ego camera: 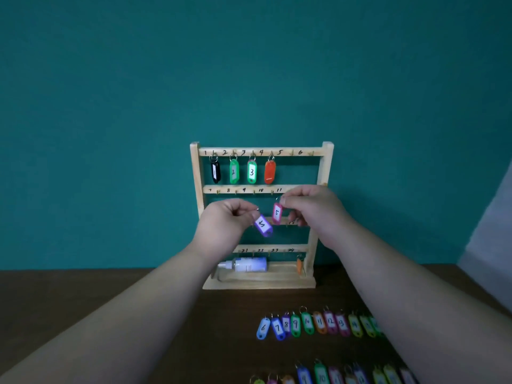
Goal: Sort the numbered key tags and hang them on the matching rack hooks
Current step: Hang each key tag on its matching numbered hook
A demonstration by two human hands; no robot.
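Note:
A wooden key rack (327,162) with numbered hooks stands against the teal wall. On its top row hang a black tag (215,171), two green tags marked 2 (234,171) and 3 (251,172), and an orange tag (269,172). My right hand (307,203) pinches the ring of a pink tag marked 5 (277,213) in front of the rack. My left hand (230,217) pinches the ring of a purple tag (263,225), which hangs tilted.
A row of coloured tags (307,324) numbered from 6 upward lies on the dark table, and a second row (321,375) runs along the near edge. A small white bottle (246,264) lies in the rack's base tray beside an orange tag (299,266).

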